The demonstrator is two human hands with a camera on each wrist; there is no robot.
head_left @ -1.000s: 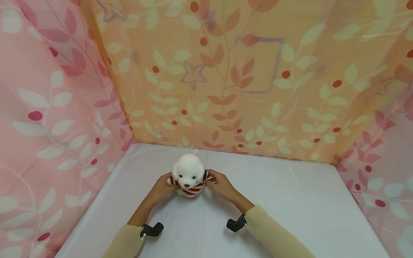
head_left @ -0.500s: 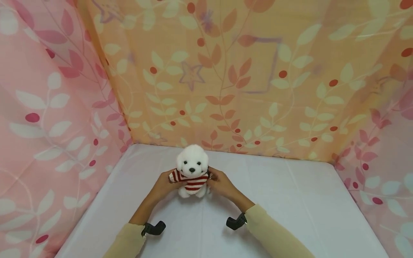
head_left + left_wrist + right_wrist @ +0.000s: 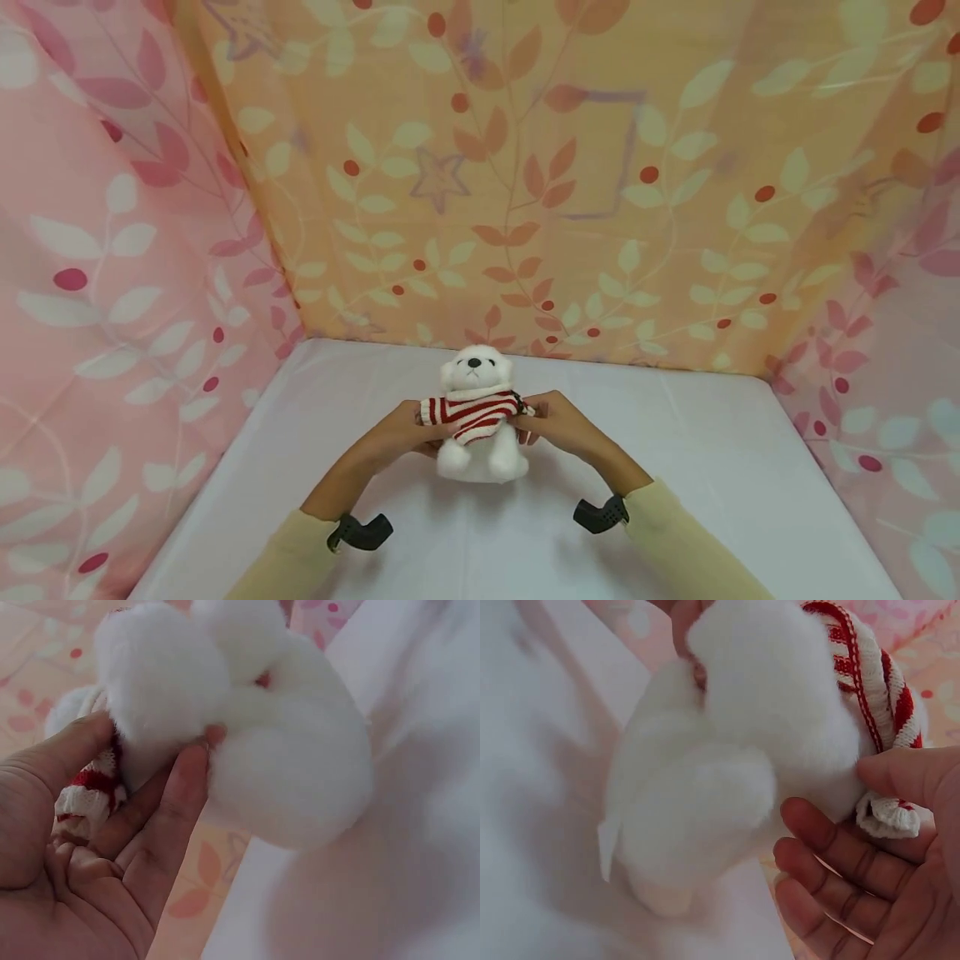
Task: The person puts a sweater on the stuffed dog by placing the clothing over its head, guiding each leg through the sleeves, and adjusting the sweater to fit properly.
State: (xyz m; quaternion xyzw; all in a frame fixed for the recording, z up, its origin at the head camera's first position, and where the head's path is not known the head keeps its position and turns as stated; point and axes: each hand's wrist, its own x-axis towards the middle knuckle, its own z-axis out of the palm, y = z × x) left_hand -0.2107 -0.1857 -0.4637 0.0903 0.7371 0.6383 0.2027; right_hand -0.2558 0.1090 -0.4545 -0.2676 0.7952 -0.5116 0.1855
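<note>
A white plush dog (image 3: 480,375) in a red-and-white striped sweater (image 3: 483,414) leans back, its nose tipped up and its legs toward me. My left hand (image 3: 408,429) grips its side by the sleeve, thumb across the front. On the other side, my right hand (image 3: 555,421) holds it near the other sleeve. The left wrist view shows the left fingers (image 3: 184,780) beneath the dog's fluffy body, next to the knit sleeve. In the right wrist view, the right thumb (image 3: 892,776) presses the plush while other fingers curl loosely under it. A small white tag (image 3: 607,847) sticks out at its bottom.
A white-covered table (image 3: 675,467) spreads beneath the hands. Behind it hangs an orange leaf-print curtain (image 3: 525,275), with pink leaf-print curtains (image 3: 112,333) at both sides. Black wrist devices (image 3: 363,532) sit on both forearms.
The plush dog has tipped from face-down through upright to leaning back, its underside now showing. Both hands have shifted a little to the right with it.
</note>
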